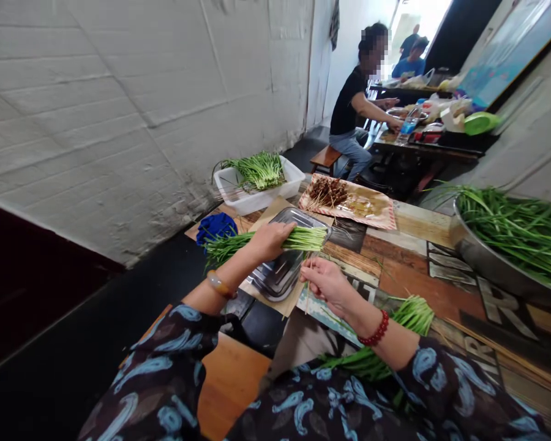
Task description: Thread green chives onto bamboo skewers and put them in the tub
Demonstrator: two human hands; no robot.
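Note:
My left hand (272,240) is wrapped round a bunch of green chives (308,238), its pale cut ends pointing right and its leaves trailing left. Below the bunch lies a clear plastic tray (278,283) on brown paper. Just right of the tray, my right hand (327,283) pinches a thin wooden skewer (307,304), held roughly upright near the stem ends. Whether the skewer's tip touches the stems I cannot tell. A second bunch of chives (413,314) lies partly hidden under my right forearm.
A white bin (259,199) holds more chives beside a blue cloth (217,228). Skewered brown food (327,191) lies on a red-edged tray (386,211). At the right stands a metal basin (472,245) of chives. A person (356,104) sits at another table.

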